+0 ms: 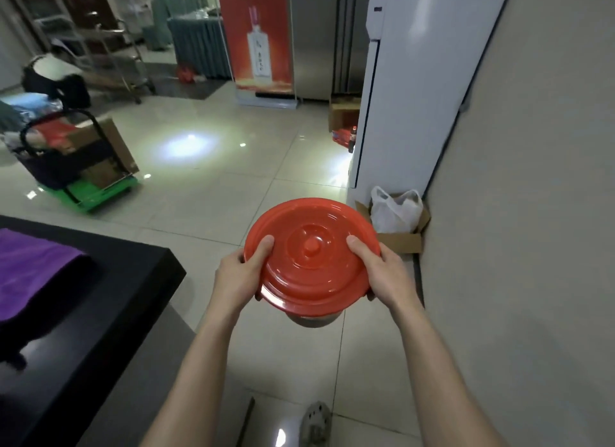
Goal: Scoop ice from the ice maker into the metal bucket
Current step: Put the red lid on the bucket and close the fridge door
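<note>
The metal bucket (pixel 312 321) is held off the floor, almost wholly hidden under its red lid (pixel 312 280). Only a shiny steel sliver shows below the lid's rim at 6 o'clock. The lid is round and glossy, ridged in rings, with a knob (pixel 311 246) at its centre. The left hand (pixel 238 280) grips its rim at 9 o'clock and the right hand (pixel 382 273) at 3 o'clock.

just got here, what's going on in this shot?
A person holds a metal bucket over the tiled floor, its red lid on top. The left hand and right hand grip the lid's rim on opposite sides, thumbs on top. The lid is still on, and no scoop or ice shows. A black counter with a purple cloth lies to the left.
</note>
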`<state>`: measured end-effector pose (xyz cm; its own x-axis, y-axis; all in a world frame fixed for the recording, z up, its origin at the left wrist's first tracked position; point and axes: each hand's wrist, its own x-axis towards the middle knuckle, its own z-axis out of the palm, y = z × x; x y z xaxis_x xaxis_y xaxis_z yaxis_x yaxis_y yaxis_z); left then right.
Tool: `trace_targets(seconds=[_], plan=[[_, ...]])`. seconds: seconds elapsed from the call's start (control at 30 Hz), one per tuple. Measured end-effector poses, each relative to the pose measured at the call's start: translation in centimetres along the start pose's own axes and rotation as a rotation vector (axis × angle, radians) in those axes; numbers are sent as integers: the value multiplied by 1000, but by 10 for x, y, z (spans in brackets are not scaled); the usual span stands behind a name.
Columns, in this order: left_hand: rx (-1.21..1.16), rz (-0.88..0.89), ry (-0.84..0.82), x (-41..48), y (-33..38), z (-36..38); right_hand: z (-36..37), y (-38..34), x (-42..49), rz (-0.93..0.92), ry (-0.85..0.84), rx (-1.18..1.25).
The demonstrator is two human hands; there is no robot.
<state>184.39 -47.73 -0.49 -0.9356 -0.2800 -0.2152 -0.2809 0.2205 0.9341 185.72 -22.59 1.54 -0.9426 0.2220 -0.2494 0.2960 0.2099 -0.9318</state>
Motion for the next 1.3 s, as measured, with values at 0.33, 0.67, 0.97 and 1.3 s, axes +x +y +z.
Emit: trace_targets(seconds=[0.33, 0.67, 0.97, 1.3], plan=[[-66, -38, 133, 160, 38, 50, 22, -48, 193, -44, -130, -97], [-82, -77, 259, 263, 82, 54, 64, -112, 332, -104, -277, -147], [-147, -150, 498, 355, 94, 22, 172, -170, 456, -172, -525, -221], [-222, -283, 933, 401, 75, -69, 347, -229, 509, -249, -895, -297]])
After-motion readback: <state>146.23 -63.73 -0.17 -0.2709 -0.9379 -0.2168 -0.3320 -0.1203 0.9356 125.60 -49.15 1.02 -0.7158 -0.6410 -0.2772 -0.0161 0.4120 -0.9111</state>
